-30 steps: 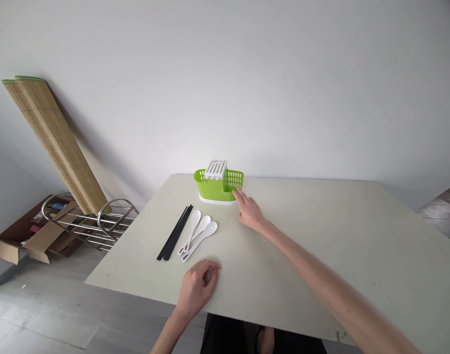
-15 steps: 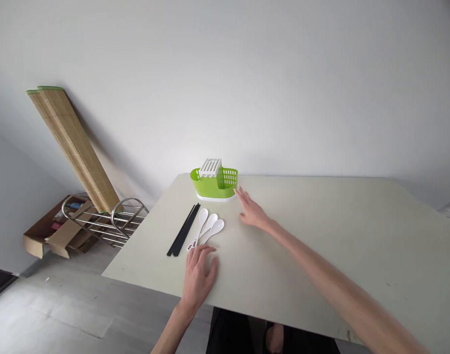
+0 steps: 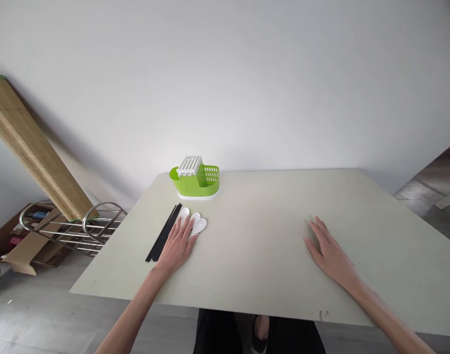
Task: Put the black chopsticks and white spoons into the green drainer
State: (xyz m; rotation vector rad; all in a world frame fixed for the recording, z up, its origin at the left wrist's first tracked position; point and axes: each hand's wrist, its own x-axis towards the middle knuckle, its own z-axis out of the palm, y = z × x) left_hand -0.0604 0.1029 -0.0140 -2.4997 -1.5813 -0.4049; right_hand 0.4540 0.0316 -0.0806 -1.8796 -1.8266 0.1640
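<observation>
My left hand (image 3: 177, 246) lies open with its fingers stretched over the handles of three white spoons (image 3: 200, 225); only the spoon bowls show past the fingers. Just left of that hand lies a bundle of black chopsticks (image 3: 166, 231), partly covered by it. Behind the spoons stands a green cutlery basket (image 3: 190, 186) on a white base, with a white slotted piece (image 3: 190, 165) across its top. On the right side of the table my right hand (image 3: 330, 253) is open, fingers spread, holding nothing and apart from any object.
The pale table (image 3: 262, 236) meets a white wall at its back edge. Left of it on the floor are a metal rack (image 3: 73, 228), an open cardboard box (image 3: 29, 248) and a rolled bamboo mat (image 3: 37, 147) leaning on the wall.
My right hand has moved from beside the basket out to the right. My left hand has gone forward and flattened over the spoon handles. The view has turned right.
</observation>
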